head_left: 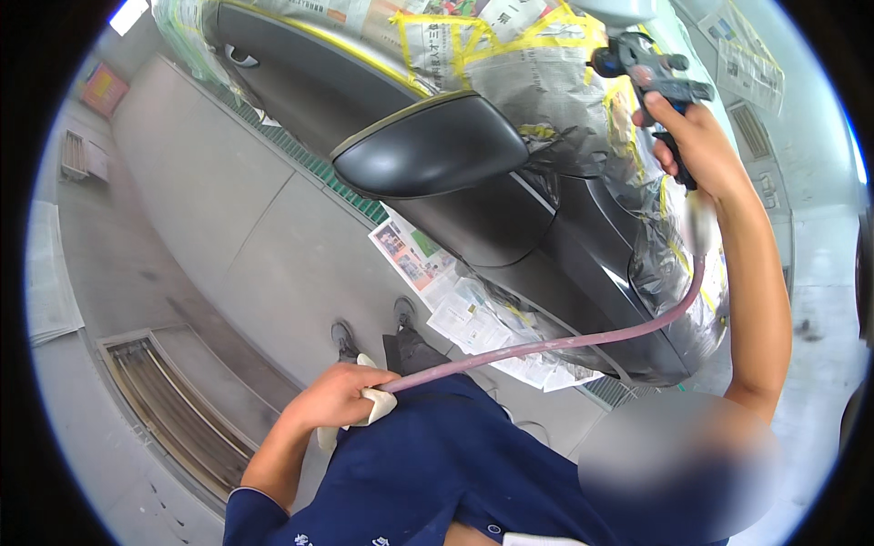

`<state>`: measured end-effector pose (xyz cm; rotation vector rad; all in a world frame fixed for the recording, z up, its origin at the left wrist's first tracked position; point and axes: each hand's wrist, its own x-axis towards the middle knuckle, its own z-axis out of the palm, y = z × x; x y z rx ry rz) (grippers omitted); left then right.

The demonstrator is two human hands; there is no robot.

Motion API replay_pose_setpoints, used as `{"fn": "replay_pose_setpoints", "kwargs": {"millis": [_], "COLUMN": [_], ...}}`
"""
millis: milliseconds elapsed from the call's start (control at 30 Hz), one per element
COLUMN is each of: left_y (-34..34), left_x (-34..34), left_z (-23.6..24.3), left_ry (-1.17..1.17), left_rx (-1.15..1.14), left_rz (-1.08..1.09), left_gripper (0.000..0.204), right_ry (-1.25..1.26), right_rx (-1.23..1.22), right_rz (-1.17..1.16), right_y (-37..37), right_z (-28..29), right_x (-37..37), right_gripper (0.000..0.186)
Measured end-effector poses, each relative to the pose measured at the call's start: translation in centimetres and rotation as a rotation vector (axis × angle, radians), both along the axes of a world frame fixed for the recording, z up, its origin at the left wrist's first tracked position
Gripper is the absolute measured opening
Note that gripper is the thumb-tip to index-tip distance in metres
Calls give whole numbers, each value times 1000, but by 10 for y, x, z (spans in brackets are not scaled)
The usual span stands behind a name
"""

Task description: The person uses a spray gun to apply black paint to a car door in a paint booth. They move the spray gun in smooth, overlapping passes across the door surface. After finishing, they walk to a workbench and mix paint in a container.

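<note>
Right hand (692,136) grips spray gun (651,68) raised beside masked car door (510,227), hose (583,341) trailing down-left to left hand (341,396) clutching a white cloth (378,405).

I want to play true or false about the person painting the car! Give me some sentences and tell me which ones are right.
1. The right hand holds a spray gun. True.
2. The left hand is empty. False: it grips a pale cloth and the pinkish hose.
3. The car's windows are covered with newspaper and yellow tape. True.
4. The car is bright red. False: its body is dark, nearly black.
5. The side mirror is wrapped in newspaper. False: it is bare and dark.
</note>
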<state>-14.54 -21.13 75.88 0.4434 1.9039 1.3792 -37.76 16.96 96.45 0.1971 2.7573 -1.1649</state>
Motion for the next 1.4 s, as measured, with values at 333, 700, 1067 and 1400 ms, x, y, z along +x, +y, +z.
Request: {"fn": "replay_pose_setpoints", "kwargs": {"millis": [333, 700, 1067, 1400], "left_y": [-65, -94, -130, -210], "left_x": [5, 10, 15, 46], "left_z": [-40, -57, -109, -127], "left_ry": [64, 174, 119, 56], "left_rx": [15, 75, -106, -476], "left_rz": [-10, -165, -122, -58], "left_gripper": [44, 42, 42, 34], "right_ry": [-113, -187, 185, 282], "right_rx": [86, -20, 75, -438], "right_rz": [322, 301, -406, 149], "right_y": [-169, -212, -143, -314], "right_z": [-5, -5, -60, -179], "right_x": [53, 91, 185, 168], "right_gripper": [44, 43, 44, 39]}}
